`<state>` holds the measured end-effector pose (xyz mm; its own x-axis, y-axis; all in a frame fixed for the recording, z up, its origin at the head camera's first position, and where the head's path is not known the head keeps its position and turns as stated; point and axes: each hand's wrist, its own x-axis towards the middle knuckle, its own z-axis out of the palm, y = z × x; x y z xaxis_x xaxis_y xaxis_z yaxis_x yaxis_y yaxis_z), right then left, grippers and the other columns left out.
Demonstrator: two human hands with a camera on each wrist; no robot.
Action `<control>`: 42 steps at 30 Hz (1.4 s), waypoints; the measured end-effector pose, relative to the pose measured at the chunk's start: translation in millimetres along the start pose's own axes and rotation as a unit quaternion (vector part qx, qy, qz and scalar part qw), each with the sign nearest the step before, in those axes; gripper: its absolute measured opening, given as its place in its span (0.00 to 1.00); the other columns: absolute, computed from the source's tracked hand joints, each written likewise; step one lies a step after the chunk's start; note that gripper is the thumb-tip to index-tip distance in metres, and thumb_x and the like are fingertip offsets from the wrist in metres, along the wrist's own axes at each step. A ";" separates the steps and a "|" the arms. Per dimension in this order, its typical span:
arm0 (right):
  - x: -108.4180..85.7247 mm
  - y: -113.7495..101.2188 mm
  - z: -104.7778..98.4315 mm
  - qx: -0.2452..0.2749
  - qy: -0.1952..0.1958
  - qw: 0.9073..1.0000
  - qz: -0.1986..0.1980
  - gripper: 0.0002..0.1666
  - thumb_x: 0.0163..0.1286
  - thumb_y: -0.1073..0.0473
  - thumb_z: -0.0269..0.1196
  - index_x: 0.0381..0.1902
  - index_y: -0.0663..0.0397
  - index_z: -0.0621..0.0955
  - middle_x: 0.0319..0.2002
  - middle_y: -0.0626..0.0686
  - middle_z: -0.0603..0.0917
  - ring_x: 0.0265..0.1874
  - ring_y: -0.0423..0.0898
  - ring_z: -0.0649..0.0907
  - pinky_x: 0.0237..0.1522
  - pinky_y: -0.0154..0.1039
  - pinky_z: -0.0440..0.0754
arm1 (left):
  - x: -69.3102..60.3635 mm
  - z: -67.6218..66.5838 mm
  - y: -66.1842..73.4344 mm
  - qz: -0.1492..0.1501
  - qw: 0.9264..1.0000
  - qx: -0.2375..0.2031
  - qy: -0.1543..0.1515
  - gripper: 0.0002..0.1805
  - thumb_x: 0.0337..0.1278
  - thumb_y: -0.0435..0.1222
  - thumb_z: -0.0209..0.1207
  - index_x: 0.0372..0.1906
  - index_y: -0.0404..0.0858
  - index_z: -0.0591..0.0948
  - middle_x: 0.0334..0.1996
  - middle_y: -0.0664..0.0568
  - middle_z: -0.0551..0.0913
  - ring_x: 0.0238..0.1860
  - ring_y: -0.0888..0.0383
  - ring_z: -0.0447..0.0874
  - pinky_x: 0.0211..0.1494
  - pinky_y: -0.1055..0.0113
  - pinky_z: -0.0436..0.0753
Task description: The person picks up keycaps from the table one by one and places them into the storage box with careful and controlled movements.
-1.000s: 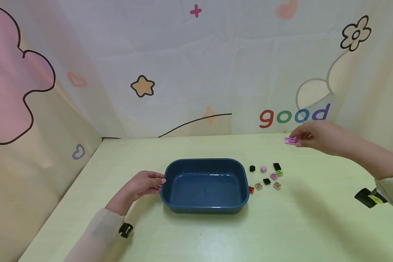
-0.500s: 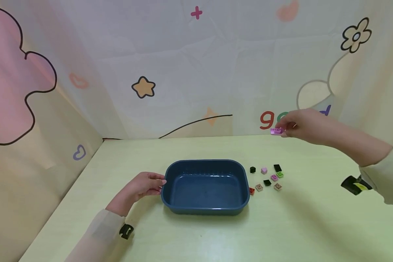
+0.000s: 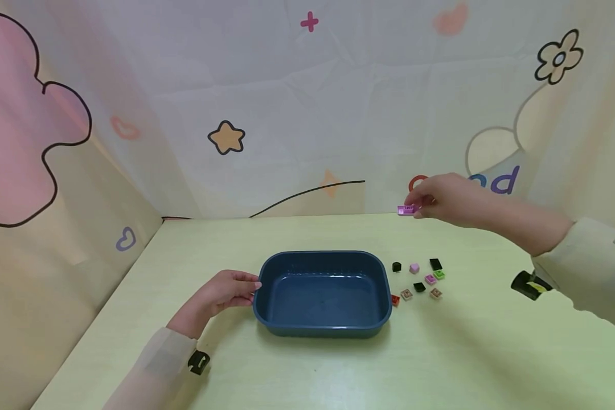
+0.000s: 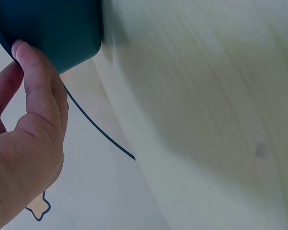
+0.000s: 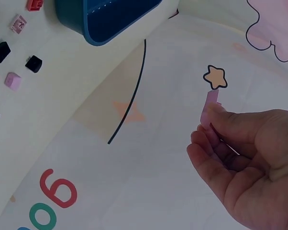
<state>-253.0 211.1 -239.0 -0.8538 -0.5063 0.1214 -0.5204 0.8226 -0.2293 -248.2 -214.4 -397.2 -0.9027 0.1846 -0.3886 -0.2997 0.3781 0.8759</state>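
In the head view a dark blue plastic tub (image 3: 323, 332) stands on the table. My left hand (image 3: 226, 291) holds its left end, thumb at the rim; the left wrist view shows the thumb and fingers (image 4: 36, 81) against the tub's edge. Raised above the table, behind and right of the tub, my right hand (image 3: 448, 199) pinches a pink toy brick (image 3: 406, 210) between thumb and fingertips. That brick's end juts out past the fingers in the right wrist view, partly covered by the thumb (image 5: 230, 124).
Right of the tub lie several small bricks: a red one (image 3: 395, 300) by its wall, tan ones (image 3: 406, 294), black ones (image 3: 435, 264), pink ones (image 3: 414, 267) and a green one (image 3: 439, 274). A printed cloth (image 3: 287, 114) hangs behind the table (image 3: 312, 381).
My right hand has moved left with the pink brick, from the far right toward the tub, rising a little and then dipping slightly. My left hand and the tub stay in place.
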 end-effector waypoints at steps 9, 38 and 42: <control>12.0 -13.5 5.0 0.014 0.003 1.000 -0.009 0.13 0.67 0.66 0.69 0.48 0.65 0.86 0.41 0.58 0.89 0.38 0.49 0.85 0.46 0.50 0.88 | 1.9 -2.2 0.8 -0.005 1.000 0.001 0.002 0.20 0.72 0.33 0.59 0.61 0.24 0.76 0.28 0.54 0.82 0.28 0.62 0.81 0.36 0.75 0.87; 61.8 -43.2 27.3 0.082 -0.044 0.995 -0.043 0.14 0.69 0.66 0.67 0.51 0.65 0.86 0.43 0.59 0.89 0.43 0.52 0.86 0.53 0.49 0.87 | 0.3 -0.3 0.1 0.007 1.000 -0.010 -0.014 0.19 0.72 0.33 0.58 0.59 0.23 0.76 0.26 0.56 0.81 0.26 0.64 0.80 0.34 0.76 0.86; 69.9 -49.0 34.5 0.089 -0.053 0.993 -0.049 0.15 0.69 0.66 0.67 0.52 0.64 0.86 0.44 0.59 0.89 0.45 0.52 0.86 0.54 0.49 0.87 | -0.1 -0.6 0.1 0.007 1.000 -0.010 -0.012 0.19 0.72 0.33 0.58 0.59 0.23 0.76 0.26 0.55 0.81 0.26 0.64 0.80 0.34 0.76 0.86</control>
<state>-286.6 126.5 -252.7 -0.7876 -0.6141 0.0517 -0.5822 0.7139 -0.3890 -248.4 -214.9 -397.0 -0.8994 0.2105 -0.3832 -0.2938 0.3581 0.8863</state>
